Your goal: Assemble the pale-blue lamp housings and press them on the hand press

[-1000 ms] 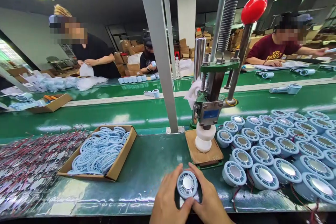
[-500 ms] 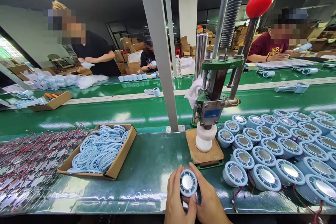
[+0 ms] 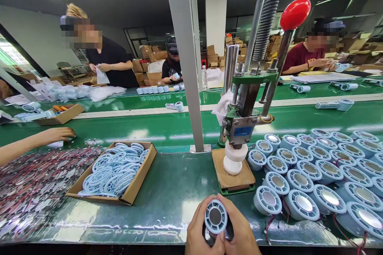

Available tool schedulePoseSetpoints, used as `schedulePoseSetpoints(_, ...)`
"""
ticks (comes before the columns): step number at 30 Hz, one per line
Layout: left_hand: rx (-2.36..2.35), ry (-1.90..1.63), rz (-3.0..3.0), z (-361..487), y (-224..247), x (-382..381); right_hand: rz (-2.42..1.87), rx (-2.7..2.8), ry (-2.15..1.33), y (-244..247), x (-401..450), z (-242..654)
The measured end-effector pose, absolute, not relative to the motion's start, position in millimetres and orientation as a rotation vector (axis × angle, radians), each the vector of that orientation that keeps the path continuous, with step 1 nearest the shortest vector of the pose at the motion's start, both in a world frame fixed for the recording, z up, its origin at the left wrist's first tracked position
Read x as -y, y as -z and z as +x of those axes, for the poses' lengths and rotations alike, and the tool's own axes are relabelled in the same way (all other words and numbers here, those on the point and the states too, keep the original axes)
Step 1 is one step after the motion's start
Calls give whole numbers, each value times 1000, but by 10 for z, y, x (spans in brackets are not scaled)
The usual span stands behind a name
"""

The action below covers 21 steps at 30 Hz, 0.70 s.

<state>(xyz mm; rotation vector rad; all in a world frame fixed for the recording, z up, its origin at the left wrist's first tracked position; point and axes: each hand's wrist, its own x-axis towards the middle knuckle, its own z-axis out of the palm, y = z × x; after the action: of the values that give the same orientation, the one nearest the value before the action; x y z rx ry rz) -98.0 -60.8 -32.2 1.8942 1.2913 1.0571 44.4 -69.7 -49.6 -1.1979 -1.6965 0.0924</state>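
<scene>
Both of my hands are wrapped round one light-blue round housing (image 3: 216,228) with a ribbed ring and a grey disc in its face. My left hand (image 3: 197,229) grips its left side and my right hand (image 3: 241,227) its right side. The face is turned up towards me, at the front edge of the green bench (image 3: 167,183). Something dark shows under the housing between my palms, too hidden to name. Just beyond my hands stands a hand press (image 3: 241,127) with a red knob (image 3: 295,13); its white pressing block (image 3: 233,165) is down on a brown board.
Rows of similar blue housings (image 3: 302,203) with wires stand to the right. A cardboard box (image 3: 140,177) of blue rings is on the left, beside a heap of wired parts (image 3: 44,191). Another person's hand (image 3: 56,135) reaches over the heap. Co-workers sit or stand beyond the conveyor.
My hands and the housing have shifted slightly down, and its disc now looks darker. Another person's arm has come in from the left. The view has tilted a little upward.
</scene>
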Motion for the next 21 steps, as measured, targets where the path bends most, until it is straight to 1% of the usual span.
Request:
schedulePoseSetpoints(3, -1214, -1070, 1905, -1045, 317, 644, -1113, 1667, 45, 485, 716, 414)
schedulePoseSetpoints(5, -1211, -1083, 1880, -1065, 279, 626, -1100, 1701, 48, 441, 721, 426)
schedulePoseSetpoints(7, -1267, -1083, 1835, -1060, 160, 522, -1117, 1773, 14, 243, 709, 526)
schedulePoseSetpoints(8, -1317, -1074, 1802, -1045, 65, 433, -1128, 1799, 8, 51, 685, 622)
schedulePoseSetpoints(10, -1387, -1039, 1732, -974, -178, 196, -1141, 1772, 61, -539, 574, 903)
schedulePoseSetpoints(13, -1289, -1007, 1698, -742, -534, -197, -1036, 1551, 344, -1751, 184, 1439)
schedulePoseSetpoints(15, -1171, -1013, 1719, -517, -667, -399, -1032, 1409, 528, -2504, -191, 1752)
schedulePoseSetpoints(16, -1122, -1015, 1731, -399, -693, -473, -1050, 1365, 511, -2798, -383, 1865)
schedulePoseSetpoints(18, -1045, -1013, 1748, -186, -675, -572, -1113, 1345, 277, -3175, -714, 1987)
schedulePoseSetpoints(21, -964, -1004, 1752, -1, -561, -627, -1106, 1353, -59, -3288, -975, 1977)
